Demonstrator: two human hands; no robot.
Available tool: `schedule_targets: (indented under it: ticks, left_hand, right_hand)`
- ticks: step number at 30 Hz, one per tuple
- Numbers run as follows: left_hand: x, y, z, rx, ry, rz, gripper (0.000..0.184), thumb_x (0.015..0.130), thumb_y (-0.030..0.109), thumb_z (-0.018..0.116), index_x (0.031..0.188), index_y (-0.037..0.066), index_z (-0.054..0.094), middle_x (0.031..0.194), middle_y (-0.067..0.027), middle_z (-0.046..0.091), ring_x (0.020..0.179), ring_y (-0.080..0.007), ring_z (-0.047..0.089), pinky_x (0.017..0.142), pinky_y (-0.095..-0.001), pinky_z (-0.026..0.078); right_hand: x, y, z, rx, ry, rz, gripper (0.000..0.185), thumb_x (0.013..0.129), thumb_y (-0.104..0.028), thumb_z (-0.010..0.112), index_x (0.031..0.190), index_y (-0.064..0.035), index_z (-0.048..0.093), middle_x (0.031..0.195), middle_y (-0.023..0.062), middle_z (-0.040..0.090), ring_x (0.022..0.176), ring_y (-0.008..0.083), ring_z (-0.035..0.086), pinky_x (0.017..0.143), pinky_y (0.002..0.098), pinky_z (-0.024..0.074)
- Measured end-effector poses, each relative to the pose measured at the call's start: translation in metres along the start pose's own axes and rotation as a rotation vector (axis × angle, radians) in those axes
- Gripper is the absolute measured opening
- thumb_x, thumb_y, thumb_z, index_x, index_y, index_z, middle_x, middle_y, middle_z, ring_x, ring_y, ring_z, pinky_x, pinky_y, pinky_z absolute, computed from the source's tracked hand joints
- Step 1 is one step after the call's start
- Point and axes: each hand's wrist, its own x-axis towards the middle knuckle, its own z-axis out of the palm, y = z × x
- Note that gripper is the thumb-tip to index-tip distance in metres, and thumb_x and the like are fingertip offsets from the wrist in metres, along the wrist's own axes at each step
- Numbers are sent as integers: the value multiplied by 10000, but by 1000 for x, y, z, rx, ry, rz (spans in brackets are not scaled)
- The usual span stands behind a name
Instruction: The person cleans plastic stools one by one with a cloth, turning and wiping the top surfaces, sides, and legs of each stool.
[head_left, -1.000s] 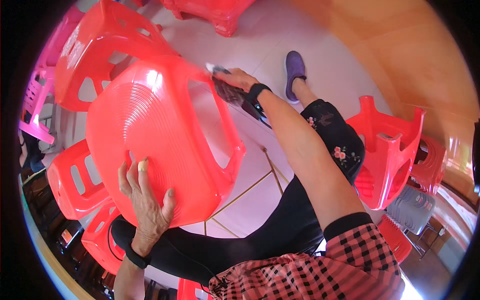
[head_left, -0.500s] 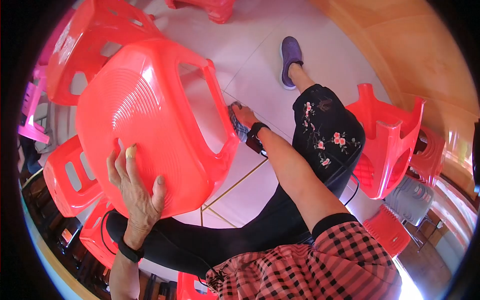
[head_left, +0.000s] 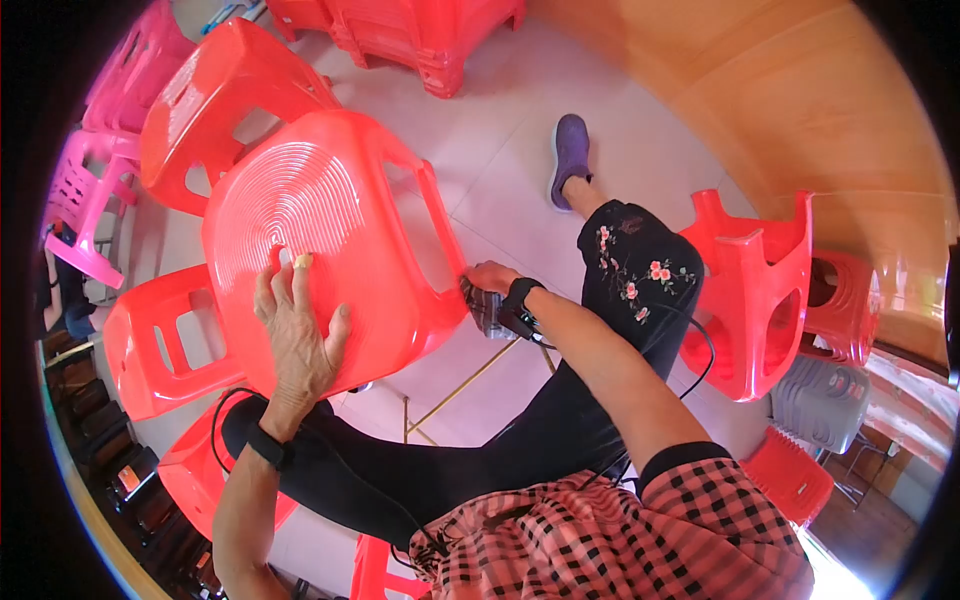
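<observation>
A red plastic stool (head_left: 330, 190) with ringed ridges on its seat stands before my knees. On the seat, near its centre hole, my left hand (head_left: 300, 325) lies flat with fingers apart; one fingertip has a yellowish wrap. My right hand (head_left: 492, 280) is closed around a dark, crumpled cloth (head_left: 484, 306), held against the stool's right edge near a leg. Both wrists carry black bands.
Upturned red stool (head_left: 750, 290) at right, beside stacked red and grey stools (head_left: 822, 400). More red stools (head_left: 225, 100) stand at left and top, with pink chairs (head_left: 90, 200) farther left. My purple shoe (head_left: 572, 150) rests on the tiled floor. An orange wall curves at upper right.
My right hand with the cloth has moved down along the stool's right side from its upper corner. My left hand stays on the seat. The whole view has shifted slightly.
</observation>
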Motion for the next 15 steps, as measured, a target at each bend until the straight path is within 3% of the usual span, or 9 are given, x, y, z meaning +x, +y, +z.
schedule_targets:
  ticks: [1, 3, 7, 10, 11, 13, 15]
  left_hand:
    - [0, -1, 1, -3, 17, 0, 674, 799, 327, 573, 1368, 61, 327, 1280, -212, 381, 1283, -426, 227, 1065, -535, 177]
    - [0, -4, 3, -5, 36, 16, 671, 803, 347, 571, 1363, 62, 336, 1267, -211, 387, 1268, -429, 241, 1055, -539, 186]
    - [1, -4, 4, -24, 63, 36, 670, 805, 357, 570, 1358, 57, 342, 1256, -213, 392, 1255, -427, 255, 1049, -542, 194]
    - [1, -3, 6, -12, 110, 51, 644, 780, 319, 612, 1310, 34, 384, 1203, -225, 407, 1226, -437, 281, 1014, -555, 235]
    - [2, -3, 6, -16, 104, 51, 644, 781, 320, 612, 1310, 33, 383, 1199, -226, 407, 1222, -440, 285, 1012, -557, 239]
    - [1, -2, 4, -13, 110, 51, 643, 783, 321, 611, 1311, 32, 383, 1196, -228, 407, 1218, -442, 289, 1010, -559, 244]
    - [0, -1, 3, -4, 89, 45, 646, 786, 324, 609, 1311, 24, 381, 1183, -229, 408, 1209, -447, 293, 1009, -560, 242]
  right_hand:
    - [-15, -13, -8, -9, 12, -8, 555, 868, -447, 419, 1104, 14, 618, 1102, 217, 622, 1012, 310, 611, 838, 397, 464]
    - [-47, -37, -20, 4, -143, -22, 540, 876, -447, 431, 1044, 32, 615, 938, 168, 640, 849, 297, 626, 725, 441, 489]
    - [-113, -73, -37, -26, -119, -57, 551, 869, -446, 438, 973, 65, 615, 846, 159, 627, 772, 272, 626, 610, 444, 493]
    - [-127, -76, -39, 52, -105, -148, 532, 861, -430, 467, 815, 82, 605, 699, 161, 601, 592, 223, 594, 489, 372, 458]
    - [-127, -75, -39, 44, -100, -161, 532, 861, -430, 467, 815, 82, 605, 699, 161, 601, 592, 223, 594, 489, 372, 458]
    - [-138, -77, -39, -23, 67, -386, 505, 848, -417, 499, 766, 71, 599, 648, 153, 584, 518, 198, 563, 464, 338, 432]
    - [-156, -88, -47, 20, 52, -419, 468, 829, -399, 523, 748, 55, 600, 611, 133, 564, 499, 175, 538, 470, 325, 418]
